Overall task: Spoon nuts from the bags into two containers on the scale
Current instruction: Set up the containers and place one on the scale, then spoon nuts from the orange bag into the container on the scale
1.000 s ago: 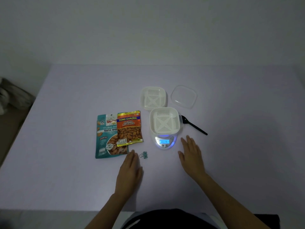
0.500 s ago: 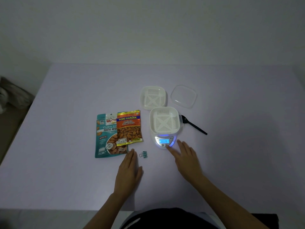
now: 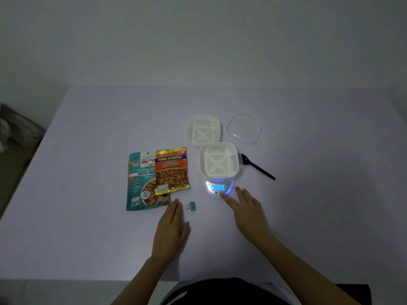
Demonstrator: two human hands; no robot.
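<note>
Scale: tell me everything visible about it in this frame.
The scale is small and rounded, silver-white, seemingly plastic, with a lit blue display whose digits are unclear and a blue glow at its front. It stands on the table. An empty white slotted container sits on top. A straight finger of the right hand touches its front edge.

Orange bag (image 3: 171, 170) lies over the teal bag (image 3: 141, 186) on its three o'clock side, chopping the lettering mid-word, and the fine print on both is too small to read. The container (image 3: 218, 160) hides the top of the scale (image 3: 211, 188) and part of the spoon (image 3: 257, 167) bowl. Display digits are too blurred to call. The right hand (image 3: 244, 208) has a fingertip covering the scale's six o'clock edge. Forearms run off the bottom. At nine o'clock, a dark heap (image 3: 15, 128) is cut by the edge, unidentifiable.
</note>
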